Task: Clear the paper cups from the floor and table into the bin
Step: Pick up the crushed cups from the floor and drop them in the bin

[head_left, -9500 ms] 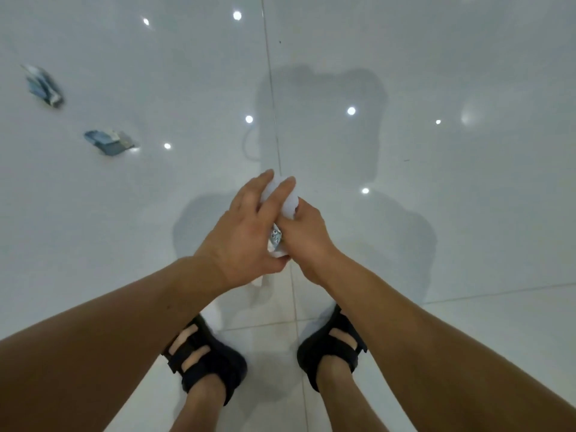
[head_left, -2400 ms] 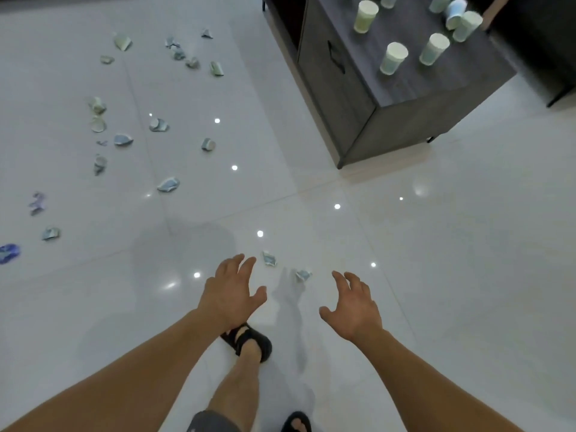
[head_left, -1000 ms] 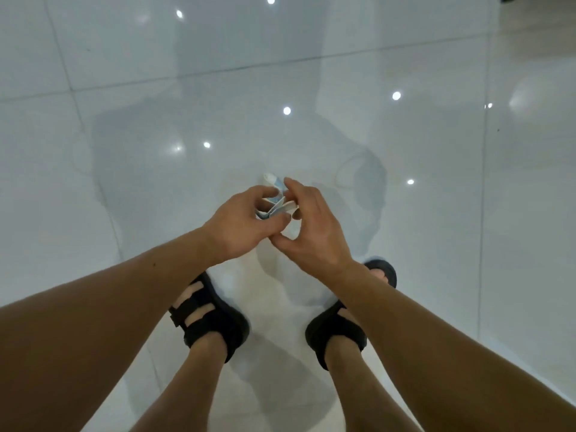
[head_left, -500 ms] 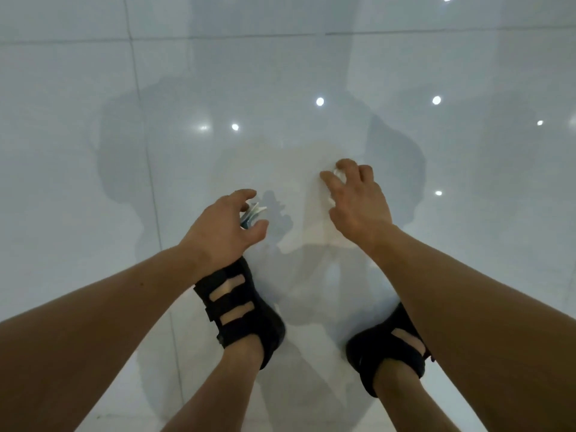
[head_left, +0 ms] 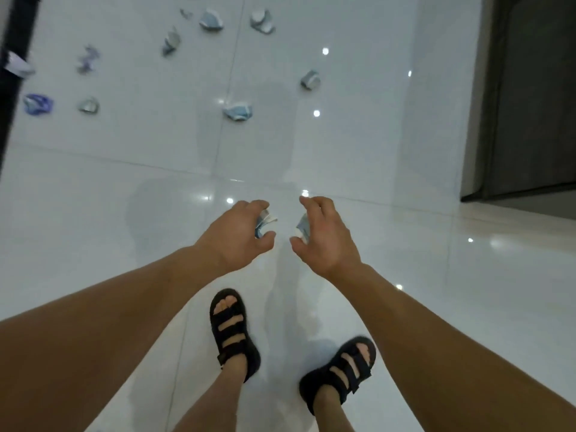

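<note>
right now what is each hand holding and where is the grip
The left hand holds a crushed blue-and-white cup, fingers over its top and thumb beneath. The right hand pinches a second crushed cup between thumb and fingers.

Head-worn wide camera looks forward and down onto the floor (head_left: 374, 151).

This is an indoor room, probably in a home, though which room cannot be told. The floor (head_left: 358, 151) is laid in large glossy white tiles that mirror small round lights (head_left: 316, 113), and a dark cabinet (head_left: 530, 104) stands at its right edge. Crushed paper cups (head_left: 238, 111) litter the far tiles, and the person wears open black sandals (head_left: 232, 332).
</note>
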Demonstrator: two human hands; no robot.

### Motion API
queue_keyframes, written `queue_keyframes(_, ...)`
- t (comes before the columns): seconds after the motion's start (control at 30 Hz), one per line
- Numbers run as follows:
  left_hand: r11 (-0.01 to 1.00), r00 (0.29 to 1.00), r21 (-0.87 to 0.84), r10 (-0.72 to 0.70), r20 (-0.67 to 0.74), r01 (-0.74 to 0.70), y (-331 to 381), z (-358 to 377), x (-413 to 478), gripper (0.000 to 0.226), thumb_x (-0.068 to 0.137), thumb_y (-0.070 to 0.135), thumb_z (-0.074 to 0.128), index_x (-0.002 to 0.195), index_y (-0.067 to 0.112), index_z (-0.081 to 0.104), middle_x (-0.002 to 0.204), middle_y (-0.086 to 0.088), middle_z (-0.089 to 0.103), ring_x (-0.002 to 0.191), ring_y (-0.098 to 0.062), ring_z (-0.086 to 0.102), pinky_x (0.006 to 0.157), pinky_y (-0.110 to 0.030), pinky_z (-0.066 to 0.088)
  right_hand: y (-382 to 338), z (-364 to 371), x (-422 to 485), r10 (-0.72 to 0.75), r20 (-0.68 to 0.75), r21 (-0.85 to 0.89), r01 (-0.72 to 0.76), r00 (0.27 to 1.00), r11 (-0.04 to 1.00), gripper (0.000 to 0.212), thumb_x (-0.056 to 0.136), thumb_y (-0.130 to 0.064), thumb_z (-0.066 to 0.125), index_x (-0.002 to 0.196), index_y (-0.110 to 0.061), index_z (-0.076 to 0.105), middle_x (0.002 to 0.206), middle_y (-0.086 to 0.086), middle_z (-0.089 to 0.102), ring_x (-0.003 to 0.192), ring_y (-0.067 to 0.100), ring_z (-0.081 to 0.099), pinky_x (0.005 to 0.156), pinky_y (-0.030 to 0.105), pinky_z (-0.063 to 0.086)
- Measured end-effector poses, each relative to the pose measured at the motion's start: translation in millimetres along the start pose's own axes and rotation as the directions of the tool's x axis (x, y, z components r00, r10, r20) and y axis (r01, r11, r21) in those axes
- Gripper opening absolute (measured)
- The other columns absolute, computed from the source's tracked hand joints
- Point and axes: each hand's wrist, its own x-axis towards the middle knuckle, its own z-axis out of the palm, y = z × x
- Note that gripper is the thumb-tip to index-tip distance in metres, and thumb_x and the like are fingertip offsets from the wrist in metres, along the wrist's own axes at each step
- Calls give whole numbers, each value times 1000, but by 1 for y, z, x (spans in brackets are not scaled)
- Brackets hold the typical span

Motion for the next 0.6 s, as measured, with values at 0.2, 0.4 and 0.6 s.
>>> queue_keyframes(0.2,995,982,-94,-36,-183,19,68,-151,-108,61,89,39,60,143,20,38,133,-7,49,114,-23,55,93,-28,41,-145,-139,-46,-149,24,-65,150,989,987,78,86,-33,70,150,-27,26,147,-3,32,124,19,47,98,32,44)
queue_keyframes(0.4,969,920,-211,-198,-338,131,92,-249,-242,61,89,37,60,143,20,38,135,-7,47,117,-24,53,97,-29,41,-254,-217,-110,-237,93,-136,248,967,959,77,86,-32,68,151,-23,27,148,-1,31,126,22,46,98,32,43)
queue_keyframes(0.6,913,794,-346,-370,-483,215,98,-274,-372,60,89,36,60,142,18,39,132,-6,50,113,-22,54,90,-24,40,-336,-244,-172,-438,189,-231,473,879,850,76,86,-27,66,150,-19,27,148,4,32,121,24,50,92,30,44)
